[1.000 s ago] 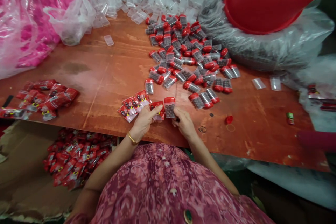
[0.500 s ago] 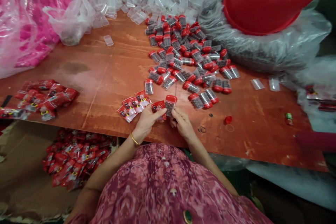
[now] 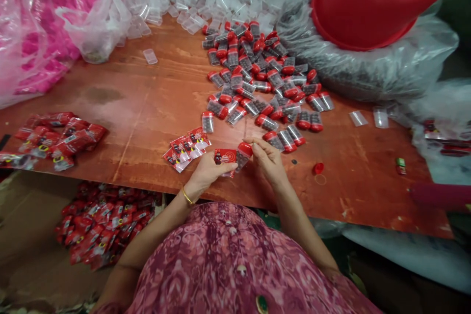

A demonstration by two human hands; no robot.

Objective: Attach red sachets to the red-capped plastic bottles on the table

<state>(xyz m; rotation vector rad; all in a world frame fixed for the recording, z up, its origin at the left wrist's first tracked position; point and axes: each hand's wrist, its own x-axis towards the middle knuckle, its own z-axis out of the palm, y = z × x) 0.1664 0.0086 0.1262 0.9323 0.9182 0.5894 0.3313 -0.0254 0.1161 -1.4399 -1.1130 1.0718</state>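
My left hand [image 3: 206, 175] is closed on a red printed packet [image 3: 224, 156], its thumb lying across the lower edge. Against the packet's right side leans a small clear plastic container [image 3: 243, 158] with a red cap and dark round pieces inside. The container is tilted, cap toward the upper right. At that cap, my right hand [image 3: 269, 161] pinches with thumb and forefinger. Several similar red packets [image 3: 187, 148] lie fanned out just left of my left hand. One filled container [image 3: 207, 121] lies alone above them.
A heap of filled red-capped containers [image 3: 253, 68] covers the table's middle back. Filled red packets [image 3: 61, 137] lie at left, more in a carton [image 3: 22, 225] below. A red bucket [image 3: 371, 5] rests on a plastic bag [image 3: 368, 71]. A loose red cap [image 3: 318, 169] lies at right.
My right hand has moved from the container's lower side up to its red cap. The container has tipped to the right, and the packet sits slightly lower and flatter in my left hand.
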